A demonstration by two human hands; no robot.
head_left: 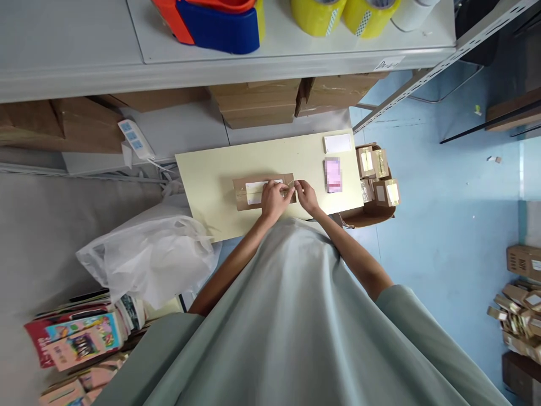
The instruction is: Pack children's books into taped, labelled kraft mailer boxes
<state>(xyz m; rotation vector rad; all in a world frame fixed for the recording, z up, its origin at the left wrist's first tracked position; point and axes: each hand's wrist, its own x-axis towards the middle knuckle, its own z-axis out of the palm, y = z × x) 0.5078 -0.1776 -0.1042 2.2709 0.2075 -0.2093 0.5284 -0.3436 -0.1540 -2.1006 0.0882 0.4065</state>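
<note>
A flat brown cardboard package (pixel 240 194) with a white label (pixel 254 193) lies on the pale yellow tabletop (pixel 211 180). Resting over the package's right half, my left hand (pixel 274 201) has its fingers closed on a small piece of clear tape (pixel 289 186). My right hand (pixel 306 197) is just beyond the package's right end, its fingers pinched at the tape's other side. The two hands nearly touch. To the right lie a pink printed slip (pixel 333 175) and a white card (pixel 337 143).
Small boxes fill part of an open carton (pixel 367 216) beside the table's right edge. A metal shelf (pixel 296 62) with yellow tape rolls (pixel 315 17) and a blue tape dispenser (pixel 220 28) spans the top. A white plastic bag (pixel 156 254) hangs at the left.
</note>
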